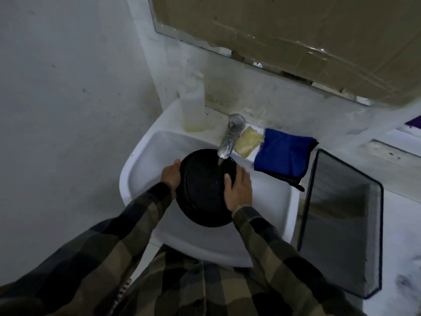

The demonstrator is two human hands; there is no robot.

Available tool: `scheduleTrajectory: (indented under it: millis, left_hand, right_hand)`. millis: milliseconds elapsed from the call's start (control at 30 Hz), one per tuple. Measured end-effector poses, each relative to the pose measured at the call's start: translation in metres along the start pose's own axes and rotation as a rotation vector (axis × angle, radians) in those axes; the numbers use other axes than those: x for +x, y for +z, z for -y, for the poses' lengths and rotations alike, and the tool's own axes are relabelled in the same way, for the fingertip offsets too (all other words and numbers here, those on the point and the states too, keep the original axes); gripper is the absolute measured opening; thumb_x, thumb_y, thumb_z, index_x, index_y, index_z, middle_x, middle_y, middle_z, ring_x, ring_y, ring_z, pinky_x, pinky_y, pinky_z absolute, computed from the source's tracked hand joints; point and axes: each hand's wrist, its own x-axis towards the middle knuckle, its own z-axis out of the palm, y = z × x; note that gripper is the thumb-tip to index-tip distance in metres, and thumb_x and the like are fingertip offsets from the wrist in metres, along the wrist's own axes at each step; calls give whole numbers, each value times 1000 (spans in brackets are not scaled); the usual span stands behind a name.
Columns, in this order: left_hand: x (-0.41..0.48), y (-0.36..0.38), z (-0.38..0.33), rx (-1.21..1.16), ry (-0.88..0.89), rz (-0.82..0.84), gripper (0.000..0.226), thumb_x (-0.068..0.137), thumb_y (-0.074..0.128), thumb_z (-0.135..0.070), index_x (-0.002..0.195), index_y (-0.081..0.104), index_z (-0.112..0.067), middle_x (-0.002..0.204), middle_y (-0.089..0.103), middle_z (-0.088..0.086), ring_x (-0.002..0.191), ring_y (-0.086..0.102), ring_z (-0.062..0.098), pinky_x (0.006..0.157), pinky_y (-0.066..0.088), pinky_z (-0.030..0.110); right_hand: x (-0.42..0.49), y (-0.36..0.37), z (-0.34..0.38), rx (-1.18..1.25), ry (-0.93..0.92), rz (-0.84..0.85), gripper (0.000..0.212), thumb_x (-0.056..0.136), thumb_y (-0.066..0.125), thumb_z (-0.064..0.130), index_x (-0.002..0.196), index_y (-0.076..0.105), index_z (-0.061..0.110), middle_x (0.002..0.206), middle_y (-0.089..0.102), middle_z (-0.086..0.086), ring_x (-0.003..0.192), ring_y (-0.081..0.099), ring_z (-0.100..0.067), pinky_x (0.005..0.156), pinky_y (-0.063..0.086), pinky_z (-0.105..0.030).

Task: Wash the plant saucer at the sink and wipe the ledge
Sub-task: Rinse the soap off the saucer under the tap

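Saucer [202, 192] under running tap [230, 135], rim gripped by left hand [170, 176], right hand [239, 190]

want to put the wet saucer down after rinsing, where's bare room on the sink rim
Bare: the back rim between the clear bottle and the tap, and the sink front rim. Crowded: right of the tap, where the yellow pad and blue cloth lie. Both bare patches look narrow for the saucer.
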Motion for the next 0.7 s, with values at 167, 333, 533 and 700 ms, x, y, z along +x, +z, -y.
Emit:
scheduleTrajectory:
  millis: [167,333,533,700]
  left_hand:
    - [4,-6,11,-172,-95,-100,54,99,38,-42,138,45,-4,135,52,14,117,53,33,102,44,40]
    - [4,-6,21,-328,-161,-150,49,102,34,-34,137,42,-1,131,54,19,114,54,34,83,47,34]
    - [5,-13,24,-348,-158,-232,48,103,33,-30,137,41,2,135,51,21,119,51,35,86,45,35]
    - [2,-11,16,-372,-163,-214,49,103,33,-31,142,36,-2,139,47,19,122,49,35,94,44,37]
  right_hand:
    - [-34,11,1,62,-2,8,77,90,29,53,149,14,7,157,10,-16,146,8,-29,120,7,-36]
    - [-57,22,21,-348,-683,70,69,91,32,52,143,37,6,151,30,-17,141,23,-35,115,16,-55]
    - [-9,19,47,-488,-817,345,67,91,20,55,148,25,21,157,20,-6,145,15,-28,117,10,-47]
    - [28,4,42,-269,-455,393,56,98,30,51,146,32,24,157,20,-5,145,15,-25,118,11,-39]
